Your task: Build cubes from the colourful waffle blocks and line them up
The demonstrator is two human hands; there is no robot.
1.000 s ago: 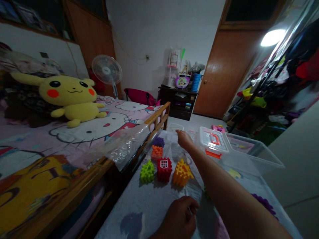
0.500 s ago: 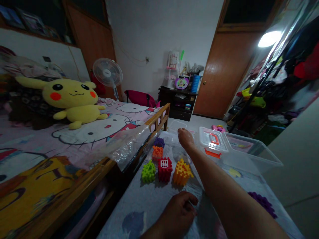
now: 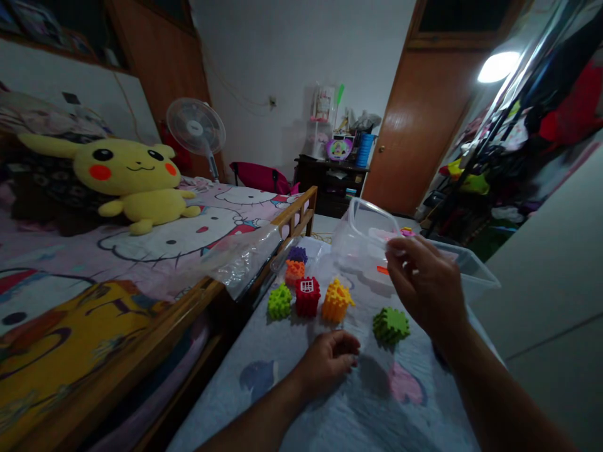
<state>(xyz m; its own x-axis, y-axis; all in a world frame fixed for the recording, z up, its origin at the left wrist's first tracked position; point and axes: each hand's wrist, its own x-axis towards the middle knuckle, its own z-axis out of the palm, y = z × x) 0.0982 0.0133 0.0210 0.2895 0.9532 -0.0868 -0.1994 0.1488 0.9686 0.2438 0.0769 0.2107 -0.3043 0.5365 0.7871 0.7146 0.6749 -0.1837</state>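
Note:
My right hand [image 3: 426, 282] grips the edge of a clear plastic box [image 3: 355, 232], which is tilted up over the far part of the cloth. My left hand [image 3: 328, 363] rests on the cloth, fingers curled and apart, holding nothing. Beyond it stand a lime green block shape [image 3: 279, 302], a red one [image 3: 308, 297] with a white window piece and a yellow one [image 3: 337, 301]. Orange [image 3: 294, 272] and purple [image 3: 298, 254] pieces sit behind them. A stack of green pieces [image 3: 391, 326] lies between my hands, toward the right.
A wooden bed rail [image 3: 188, 307] runs along the left, with plastic wrap [image 3: 245, 257] over it. On the bed sits a yellow plush toy [image 3: 132, 179]. Another clear bin [image 3: 478, 270] stands at the right, partly behind my right hand.
My right hand has come back and to the right, lifting the clear box into a tilt. The green stack now shows. My left hand has moved slightly forward, and the view has shifted.

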